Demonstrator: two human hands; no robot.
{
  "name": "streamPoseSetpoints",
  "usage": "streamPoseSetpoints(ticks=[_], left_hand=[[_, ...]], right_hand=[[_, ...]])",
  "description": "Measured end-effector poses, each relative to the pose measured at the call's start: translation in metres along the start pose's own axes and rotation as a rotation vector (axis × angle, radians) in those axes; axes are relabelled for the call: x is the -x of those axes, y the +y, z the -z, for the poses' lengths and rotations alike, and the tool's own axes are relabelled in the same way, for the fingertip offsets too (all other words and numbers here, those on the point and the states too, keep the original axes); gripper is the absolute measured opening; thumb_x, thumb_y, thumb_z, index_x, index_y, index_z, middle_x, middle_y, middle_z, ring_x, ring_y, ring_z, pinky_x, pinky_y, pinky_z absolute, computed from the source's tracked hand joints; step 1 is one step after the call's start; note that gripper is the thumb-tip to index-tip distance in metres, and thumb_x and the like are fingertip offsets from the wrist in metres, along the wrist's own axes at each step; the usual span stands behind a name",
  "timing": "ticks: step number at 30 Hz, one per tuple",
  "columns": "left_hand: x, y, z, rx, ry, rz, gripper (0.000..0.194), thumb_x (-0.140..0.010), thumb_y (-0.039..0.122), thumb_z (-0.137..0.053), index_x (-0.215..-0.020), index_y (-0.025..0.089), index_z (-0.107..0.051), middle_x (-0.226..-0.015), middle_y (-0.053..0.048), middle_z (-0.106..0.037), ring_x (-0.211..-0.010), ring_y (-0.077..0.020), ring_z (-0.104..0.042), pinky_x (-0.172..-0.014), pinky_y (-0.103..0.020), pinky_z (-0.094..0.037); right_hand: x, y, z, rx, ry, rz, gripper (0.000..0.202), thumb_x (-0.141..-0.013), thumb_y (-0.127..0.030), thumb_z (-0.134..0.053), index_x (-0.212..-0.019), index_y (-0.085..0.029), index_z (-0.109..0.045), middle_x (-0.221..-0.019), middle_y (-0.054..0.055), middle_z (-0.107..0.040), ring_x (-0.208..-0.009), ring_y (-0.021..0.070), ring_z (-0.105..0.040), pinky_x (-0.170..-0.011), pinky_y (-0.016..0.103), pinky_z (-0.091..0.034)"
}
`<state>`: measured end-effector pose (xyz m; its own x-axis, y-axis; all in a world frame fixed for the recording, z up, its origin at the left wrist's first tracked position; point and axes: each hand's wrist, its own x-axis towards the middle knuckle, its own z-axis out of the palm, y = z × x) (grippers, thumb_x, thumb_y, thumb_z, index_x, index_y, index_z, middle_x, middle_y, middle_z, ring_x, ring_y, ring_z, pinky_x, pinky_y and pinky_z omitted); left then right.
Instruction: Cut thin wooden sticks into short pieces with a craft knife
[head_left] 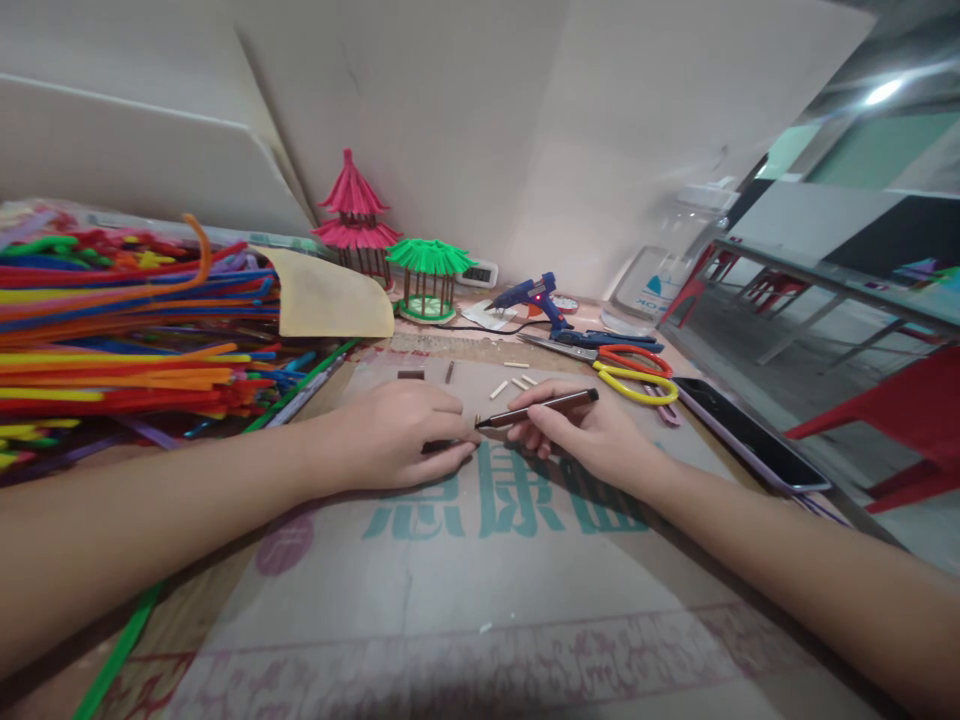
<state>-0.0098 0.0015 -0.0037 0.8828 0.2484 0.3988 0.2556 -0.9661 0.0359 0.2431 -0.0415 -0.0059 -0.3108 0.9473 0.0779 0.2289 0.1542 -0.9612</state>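
My right hand [570,430] grips a dark marker pen [551,405] slantwise, its tip pointing left and down to the work surface. Close to that tip are the fingertips of my left hand [405,435], which rests palm down with fingers curled and pressed together. A tiny brownish piece [478,422] shows where the pen tip meets the left fingertips; whether they pinch it is hard to see. Just beyond the hands lie several short white sticks [499,390], a dark brown stick [449,372] and a short dark piece [411,375].
Pipe cleaners [135,300] are piled at left. A pink pagoda model [356,225], a green-roofed pavilion model [427,275] and a blue glue gun [529,295] stand behind. Scissors [637,370], a phone [750,430] and a clear plastic jar [660,265] are at right. Printed sheeting [450,590] covers the table.
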Motion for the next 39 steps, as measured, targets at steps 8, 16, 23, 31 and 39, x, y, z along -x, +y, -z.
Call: streamPoseSetpoints(ticks=[8, 16, 23, 31, 39], left_hand=[[-0.0008, 0.002, 0.0011, -0.005, 0.004, 0.01, 0.028, -0.102, 0.029, -0.049, -0.1, 0.02, -0.076, -0.08, -0.005, -0.071, -0.073, -0.0181, -0.064, -0.067, -0.031, -0.046], [0.0002, 0.0004, -0.0004, 0.001, 0.004, 0.015, 0.028, -0.101, 0.029, -0.05, -0.1, 0.02, -0.076, -0.079, -0.005, -0.071, -0.073, -0.0191, -0.064, -0.067, -0.032, -0.047], [-0.0005, 0.0008, 0.0, -0.002, 0.01, 0.004, 0.027, -0.101, 0.028, -0.05, -0.1, 0.019, -0.075, -0.08, -0.005, -0.071, -0.073, -0.0189, -0.064, -0.067, -0.032, -0.046], [0.0001, 0.0011, -0.0003, -0.011, -0.004, 0.015, 0.029, -0.102, 0.03, -0.049, -0.097, 0.02, -0.075, -0.081, -0.004, -0.073, -0.074, -0.0188, -0.064, -0.069, -0.031, -0.046], [0.0007, 0.0008, 0.0008, -0.001, 0.0, 0.014, 0.028, -0.101, 0.029, -0.049, -0.096, 0.019, -0.075, -0.08, -0.005, -0.072, -0.073, -0.0186, -0.064, -0.068, -0.031, -0.045]], right_hand=[[-0.0004, -0.0024, -0.0021, -0.025, 0.065, -0.024, 0.029, -0.091, -0.042, -0.066, -0.104, -0.017, -0.069, -0.081, 0.006, -0.075, -0.06, 0.013, -0.065, -0.053, 0.025, -0.055], [0.0005, -0.0027, -0.001, -0.009, 0.024, -0.018, 0.025, -0.088, -0.042, -0.069, -0.098, -0.018, -0.07, -0.077, 0.005, -0.075, -0.061, 0.0144, -0.066, -0.056, 0.027, -0.056], [-0.0002, -0.0023, -0.0015, -0.014, 0.058, -0.028, 0.027, -0.09, -0.042, -0.067, -0.101, -0.017, -0.069, -0.08, 0.006, -0.075, -0.062, 0.0142, -0.067, -0.055, 0.026, -0.056], [0.0005, -0.0036, -0.0013, -0.01, 0.041, -0.03, 0.023, -0.089, -0.039, -0.068, -0.098, -0.018, -0.069, -0.077, 0.004, -0.074, -0.059, 0.013, -0.065, -0.054, 0.025, -0.054], [0.0002, -0.0016, -0.001, -0.031, 0.038, -0.019, 0.024, -0.089, -0.038, -0.068, -0.099, -0.017, -0.069, -0.077, 0.005, -0.075, -0.061, 0.0127, -0.066, -0.057, 0.024, -0.056]])
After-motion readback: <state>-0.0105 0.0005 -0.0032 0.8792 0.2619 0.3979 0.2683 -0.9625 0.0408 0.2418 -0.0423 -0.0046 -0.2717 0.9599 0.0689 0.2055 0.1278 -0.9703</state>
